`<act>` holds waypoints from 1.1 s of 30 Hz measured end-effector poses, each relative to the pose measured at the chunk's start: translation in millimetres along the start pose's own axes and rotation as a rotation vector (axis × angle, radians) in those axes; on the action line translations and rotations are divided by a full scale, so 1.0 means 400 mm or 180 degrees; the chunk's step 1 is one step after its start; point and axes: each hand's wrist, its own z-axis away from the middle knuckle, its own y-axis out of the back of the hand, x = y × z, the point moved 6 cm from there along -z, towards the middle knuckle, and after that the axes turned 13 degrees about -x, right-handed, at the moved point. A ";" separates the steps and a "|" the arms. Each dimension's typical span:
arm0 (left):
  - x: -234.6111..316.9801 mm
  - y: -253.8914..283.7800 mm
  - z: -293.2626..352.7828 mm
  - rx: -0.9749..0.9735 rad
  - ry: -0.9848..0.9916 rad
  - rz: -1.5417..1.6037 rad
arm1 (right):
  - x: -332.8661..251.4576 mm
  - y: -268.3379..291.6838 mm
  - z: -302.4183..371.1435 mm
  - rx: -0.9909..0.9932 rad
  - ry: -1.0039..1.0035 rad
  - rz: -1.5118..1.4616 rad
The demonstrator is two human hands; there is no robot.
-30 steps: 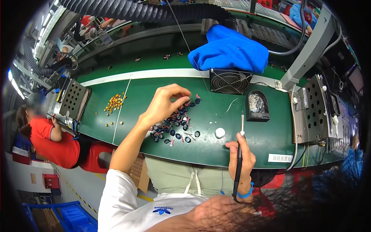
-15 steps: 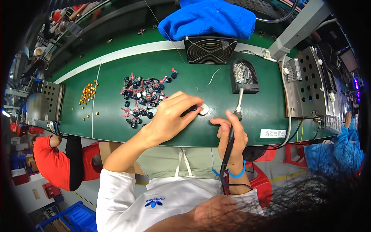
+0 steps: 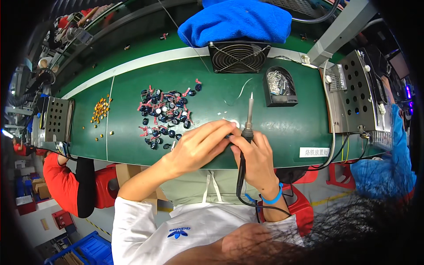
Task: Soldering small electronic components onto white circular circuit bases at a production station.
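Observation:
My right hand (image 3: 257, 163) is closed round a soldering iron (image 3: 248, 128), whose bare tip points away from me over the green bench. My left hand (image 3: 198, 148) is closed, its thumb and fingers pinching a small dark part (image 3: 228, 136) that is mostly hidden. Both hands' fingertips meet at this part. Just beyond them shows a small round pale piece (image 3: 236, 123), partly covered by my fingers. To the left of my left hand lies a pile of small dark round components (image 3: 165, 108) with red wires attached.
Small brass-coloured pieces (image 3: 100, 110) lie farther left. A black fan (image 3: 239, 57) stands at the back under a blue towel (image 3: 238, 22). Right of it sits a black tray (image 3: 282, 100) of metal wool. Perforated metal boxes (image 3: 353, 95) flank the bench. A thin wire (image 3: 241, 92) lies mid-bench.
The soldering iron has left the metal-wool tray and swung left, its tip now upward in view. My right hand has moved in against my left, which has shifted slightly nearer me.

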 end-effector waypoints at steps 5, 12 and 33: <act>-0.006 0.072 0.021 -0.0085 -0.0067 -0.0197 | -0.016 0.007 0.028 -0.0172 -0.0068 0.0954; -0.383 0.393 0.278 0.0088 0.1944 -0.1706 | -0.001 0.017 0.032 0.0166 -0.0073 -0.0007; -0.193 0.111 -0.008 0.0025 0.1235 0.3366 | 0.021 0.061 0.115 0.0875 0.0128 -0.0668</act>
